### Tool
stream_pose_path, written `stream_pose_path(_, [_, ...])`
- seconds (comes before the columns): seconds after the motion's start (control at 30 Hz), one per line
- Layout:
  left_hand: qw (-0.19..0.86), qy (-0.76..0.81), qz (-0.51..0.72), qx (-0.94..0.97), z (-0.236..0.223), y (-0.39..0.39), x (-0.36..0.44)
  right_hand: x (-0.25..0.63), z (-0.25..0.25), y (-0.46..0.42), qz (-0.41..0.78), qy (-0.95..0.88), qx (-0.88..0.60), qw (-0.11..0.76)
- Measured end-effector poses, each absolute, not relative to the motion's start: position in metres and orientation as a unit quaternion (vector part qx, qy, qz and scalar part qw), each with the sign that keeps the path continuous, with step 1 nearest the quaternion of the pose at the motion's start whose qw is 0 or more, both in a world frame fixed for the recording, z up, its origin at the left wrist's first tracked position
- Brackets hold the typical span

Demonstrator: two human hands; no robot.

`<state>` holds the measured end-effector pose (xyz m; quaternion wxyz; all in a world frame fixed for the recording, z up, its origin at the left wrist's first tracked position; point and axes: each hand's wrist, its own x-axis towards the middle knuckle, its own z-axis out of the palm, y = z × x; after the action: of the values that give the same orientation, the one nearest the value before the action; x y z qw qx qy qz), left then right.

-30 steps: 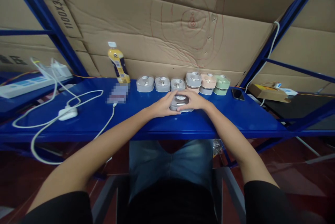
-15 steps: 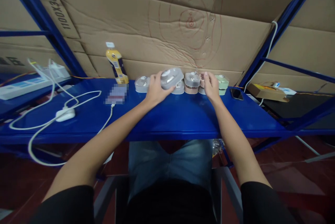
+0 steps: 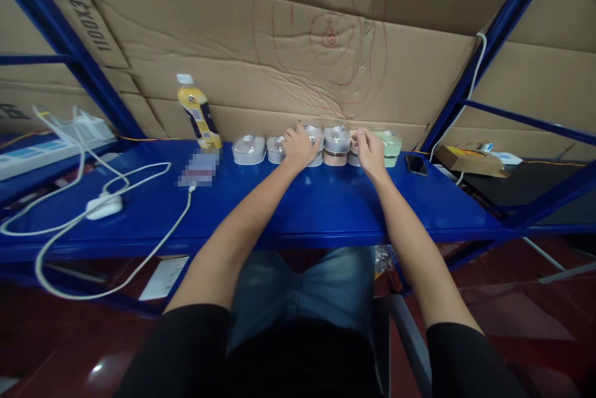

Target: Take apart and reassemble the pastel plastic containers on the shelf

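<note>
A row of small rounded boxes with clear lids stands along the back of the blue table [image 3: 326,212]. My left hand [image 3: 298,148] is wrapped over the left side of a grey box [image 3: 315,132], which sits on top of another box. To its left are a grey box [image 3: 249,148] and a second grey box [image 3: 275,148], partly behind my fingers. To its right, a grey box [image 3: 336,136] is stacked on a pink one [image 3: 335,158]. My right hand [image 3: 371,151] has curled fingers at a pink-topped stack [image 3: 356,135]; whether they grip anything is hidden. A green stack [image 3: 390,143] stands beyond it.
A yellow drink bottle [image 3: 198,112] stands at back left, behind a blurred-out flat object [image 3: 199,168] with a white cable [image 3: 174,233]. A white adapter [image 3: 105,206] lies further left. At right are a dark phone [image 3: 416,165] and a small cardboard box [image 3: 472,161].
Both hands held a grey box near the front. They parted, my left hand lifting the box back onto another in the row. My right hand moved to the pink-topped stack.
</note>
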<state>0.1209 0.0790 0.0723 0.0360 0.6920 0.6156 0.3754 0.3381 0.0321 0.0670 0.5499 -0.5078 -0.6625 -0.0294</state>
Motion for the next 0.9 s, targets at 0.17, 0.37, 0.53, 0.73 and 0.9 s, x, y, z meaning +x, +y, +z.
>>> stream_pose_path(0.17, [-0.012,0.647,0.370,0.666,0.080,0.083,0.051,0.332,0.068,0.029,-0.035,-0.667,-0.495,0.556])
stream_pose_path(0.37, [-0.018,0.741,0.216,0.635,0.076,0.095,-0.014,0.327,0.069,0.024,-0.018,-0.682,-0.501,0.532])
stream_pose_path(0.53, [0.007,0.757,0.155,0.634,0.070,0.076,-0.022,0.327,0.069,0.022,-0.030,-0.686,-0.499,0.529])
stream_pose_path(0.73, [-0.069,0.724,0.157,0.668,0.051,-0.012,-0.014,0.314,0.067,0.018,0.014,-0.718,-0.482,0.502])
stream_pose_path(0.9, [0.029,0.527,0.177,0.831,0.044,-0.040,0.002,0.286,0.056,0.005,0.108,-0.848,-0.375,0.359])
